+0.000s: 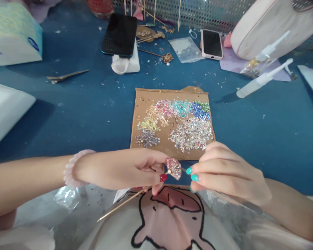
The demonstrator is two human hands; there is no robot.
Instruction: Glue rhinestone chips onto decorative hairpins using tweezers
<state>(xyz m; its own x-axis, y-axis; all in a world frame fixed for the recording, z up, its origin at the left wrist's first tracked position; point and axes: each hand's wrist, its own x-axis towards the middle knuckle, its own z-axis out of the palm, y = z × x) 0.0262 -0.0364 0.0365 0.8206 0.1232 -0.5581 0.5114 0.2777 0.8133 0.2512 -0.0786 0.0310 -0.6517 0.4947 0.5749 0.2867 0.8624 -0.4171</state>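
My left hand [125,169] pinches a thin gold hair stick [122,205] whose fan-shaped head [173,168] is covered in pink glittering stones. The stick runs down-left over my shirt. My right hand [224,172] meets it from the right, fingertips closed on a thin tool [183,169] whose tip touches the fan head. Just beyond both hands lies a brown cardboard sheet [141,100] on the blue table, carrying several small heaps of coloured rhinestones [177,121]: pink, teal, blue, green, yellow, grey and silver.
Farther back are a black phone [120,34] on a white power bank [131,62], a second phone [211,43], a small plastic bag [185,49], glue syringes [263,79], a metal hair clip [67,75] and a tissue box [13,33]. Loose stones dot the table.
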